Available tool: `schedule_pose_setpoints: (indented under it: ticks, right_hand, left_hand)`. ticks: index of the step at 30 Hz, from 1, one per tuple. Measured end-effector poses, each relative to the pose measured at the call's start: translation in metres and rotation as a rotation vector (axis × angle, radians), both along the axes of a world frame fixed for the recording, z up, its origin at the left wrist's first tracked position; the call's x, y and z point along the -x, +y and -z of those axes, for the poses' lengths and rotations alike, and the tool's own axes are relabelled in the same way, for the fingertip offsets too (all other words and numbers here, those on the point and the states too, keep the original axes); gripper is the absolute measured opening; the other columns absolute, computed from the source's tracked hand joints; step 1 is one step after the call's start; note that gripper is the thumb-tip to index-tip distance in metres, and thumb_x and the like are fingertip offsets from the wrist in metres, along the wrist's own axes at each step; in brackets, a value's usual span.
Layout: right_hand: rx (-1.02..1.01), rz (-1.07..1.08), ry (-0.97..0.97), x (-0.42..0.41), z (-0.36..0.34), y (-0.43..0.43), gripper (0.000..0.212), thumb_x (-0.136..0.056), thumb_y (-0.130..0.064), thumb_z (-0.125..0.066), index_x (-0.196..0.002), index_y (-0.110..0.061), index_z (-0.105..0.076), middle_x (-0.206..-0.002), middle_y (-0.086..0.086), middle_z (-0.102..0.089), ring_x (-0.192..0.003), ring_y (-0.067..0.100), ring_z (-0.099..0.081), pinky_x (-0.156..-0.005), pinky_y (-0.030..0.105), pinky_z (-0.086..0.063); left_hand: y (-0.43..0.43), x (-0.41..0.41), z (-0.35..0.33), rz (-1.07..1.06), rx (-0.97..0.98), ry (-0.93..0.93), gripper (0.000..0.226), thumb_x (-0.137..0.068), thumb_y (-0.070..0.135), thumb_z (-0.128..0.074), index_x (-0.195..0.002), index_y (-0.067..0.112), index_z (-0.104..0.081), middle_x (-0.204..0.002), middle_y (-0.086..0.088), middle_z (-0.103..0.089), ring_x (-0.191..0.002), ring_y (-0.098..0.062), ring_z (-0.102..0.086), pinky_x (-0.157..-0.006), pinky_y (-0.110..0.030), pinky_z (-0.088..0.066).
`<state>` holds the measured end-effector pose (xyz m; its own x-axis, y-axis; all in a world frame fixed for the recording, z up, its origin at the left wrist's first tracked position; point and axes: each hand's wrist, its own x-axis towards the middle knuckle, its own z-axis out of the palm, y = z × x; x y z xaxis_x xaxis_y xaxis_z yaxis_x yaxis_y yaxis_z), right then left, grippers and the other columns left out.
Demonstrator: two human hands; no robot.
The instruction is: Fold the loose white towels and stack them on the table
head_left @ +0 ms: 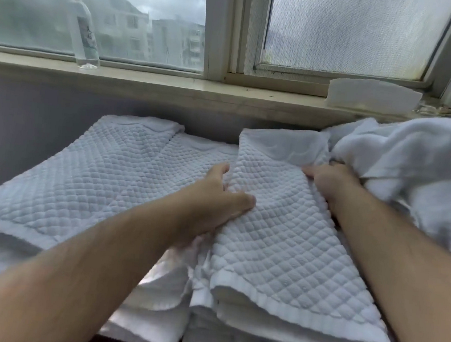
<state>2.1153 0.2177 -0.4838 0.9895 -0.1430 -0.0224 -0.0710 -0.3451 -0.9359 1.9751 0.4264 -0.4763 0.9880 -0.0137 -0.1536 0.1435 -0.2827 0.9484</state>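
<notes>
Two bare forearms reach forward over white linen under a window. Between them lies a folded white towel (280, 246) with a quilted diamond weave. Its long axis runs away from the person toward the window sill (172, 84), and its hemmed near end hangs over more layered cloth that hides the table.

The left hand (215, 200) pinches this towel's left edge, with the thumb lying on top and the fingers tucked under the fold. The right hand (326, 181) is farther from the person, on the opposite edge. Its fingers curl over the cloth and the thumb is hidden, so it appears to hold that edge.

A second quilted white towel (87, 173) lies spread flat to the left, touching the folded one. A loose heap of plain white towels (418, 174) is bunched just beside the right hand, on its outer side.

The towel is held from both long sides, so the next fold would likely go across its length. The right hand is the nearer one to the unfolded heap.

On the sill stand a clear plastic bottle (84, 30) at the left and a white block (374, 96) at the right.
</notes>
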Motion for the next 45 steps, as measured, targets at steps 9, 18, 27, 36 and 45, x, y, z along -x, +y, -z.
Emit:
schedule_pose_setpoints:
  ticks: [9, 18, 27, 36, 45]
  right_hand:
    - [-0.26, -0.182, 0.072, 0.072, 0.011, -0.016, 0.027, -0.09, -0.032, -0.064, -0.1, -0.011, -0.078, -0.09, 0.007, -0.076, -0.082, 0.027, -0.073, -0.075, 0.04, -0.061]
    - [-0.026, -0.079, -0.069, 0.072, 0.006, -0.015, 0.047, -0.095, -0.009, -0.057, -0.141, -0.02, -0.056, -0.121, -0.001, -0.067, -0.098, 0.018, -0.064, -0.073, 0.018, -0.049]
    - [-0.113, -0.108, -0.131, 0.051, -0.002, -0.008, 0.023, -0.089, -0.023, -0.06, -0.107, -0.037, -0.066, -0.113, -0.007, -0.071, -0.105, 0.023, -0.069, -0.097, 0.047, -0.056]
    - [0.043, -0.078, -0.302, 0.023, 0.032, -0.006, 0.048, -0.102, -0.029, -0.053, -0.149, -0.029, -0.046, -0.145, -0.011, -0.053, -0.135, 0.011, -0.047, -0.121, 0.036, -0.031]
    - [-0.144, 0.113, -0.426, 0.034, 0.037, -0.013, 0.023, -0.096, -0.022, -0.052, -0.106, -0.026, -0.073, -0.103, -0.013, -0.073, -0.102, 0.004, -0.066, -0.09, 0.02, -0.052]
  left_hand:
    - [0.002, 0.042, -0.013, 0.139, 0.467, 0.148, 0.046, -0.089, -0.005, -0.059, -0.12, 0.028, -0.051, -0.094, -0.007, -0.077, -0.103, -0.029, -0.072, -0.08, -0.037, -0.06]
    - [-0.017, 0.04, -0.015, 0.027, -0.128, -0.014, 0.062, -0.09, 0.001, -0.049, -0.144, 0.033, -0.052, -0.132, -0.005, -0.061, -0.096, -0.028, -0.067, -0.068, -0.03, -0.05]
    - [-0.021, -0.022, -0.011, 0.01, -0.815, -0.181, 0.06, -0.1, 0.046, -0.043, -0.157, 0.034, -0.027, -0.167, -0.005, -0.017, -0.152, -0.031, -0.011, -0.121, -0.053, -0.019]
    - [-0.008, -0.06, 0.032, 0.013, -0.925, -0.276, 0.073, -0.089, 0.068, -0.025, -0.156, 0.05, 0.0, -0.17, 0.003, 0.001, -0.155, -0.023, -0.004, -0.121, -0.049, -0.003]
    - [-0.008, -0.055, 0.026, 0.105, -0.897, -0.327, 0.074, -0.089, 0.069, -0.035, -0.157, 0.05, -0.011, -0.168, 0.009, -0.015, -0.153, -0.013, -0.013, -0.119, -0.041, -0.007]
